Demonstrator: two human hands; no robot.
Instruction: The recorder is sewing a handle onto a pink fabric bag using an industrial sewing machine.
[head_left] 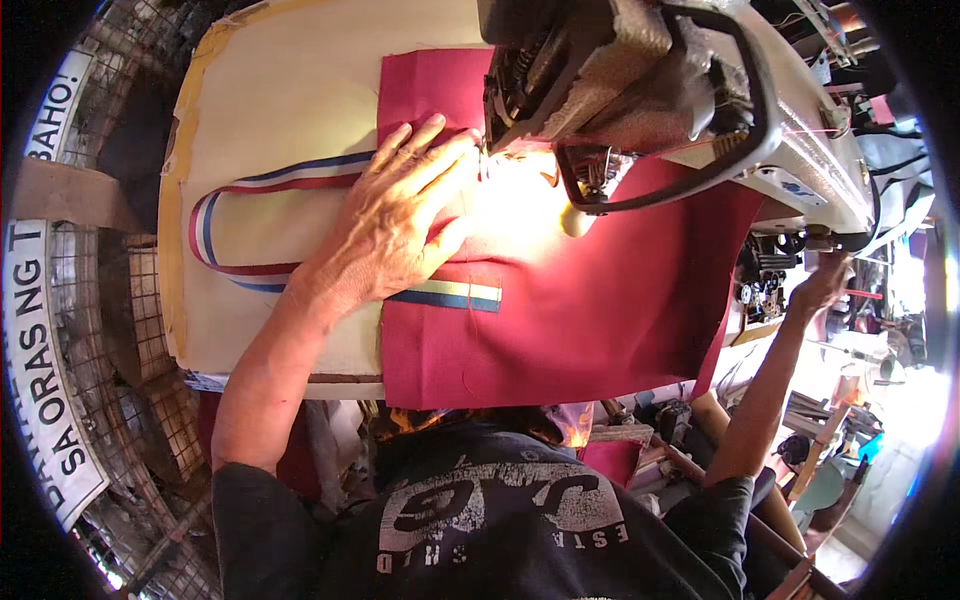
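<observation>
My left hand (pixel 408 205) lies flat on a dark red cloth (pixel 620 330), fingers stretched toward the needle area of a sewing machine (pixel 600 90). A striped ribbon (pixel 205 225) runs under this hand and loops out to the left. Its cut end, yellowish and dark blue-green, rests on the cloth below my palm. A loose red thread (pixel 468 350) trails over it. Bright lamp light washes out the spot by the needle. My right hand (pixel 822 287) is raised at the far right, its fingers curled at the machine's handwheel (pixel 845 241); they show only partly.
The pale worktable (pixel 270 110) has a worn, taped left edge. Left of it stand wire mesh and white signs (pixel 55 370). A black bent-rod guard (pixel 745 90) juts from the machine head. Tools and scraps clutter the lower right, beside wooden bars.
</observation>
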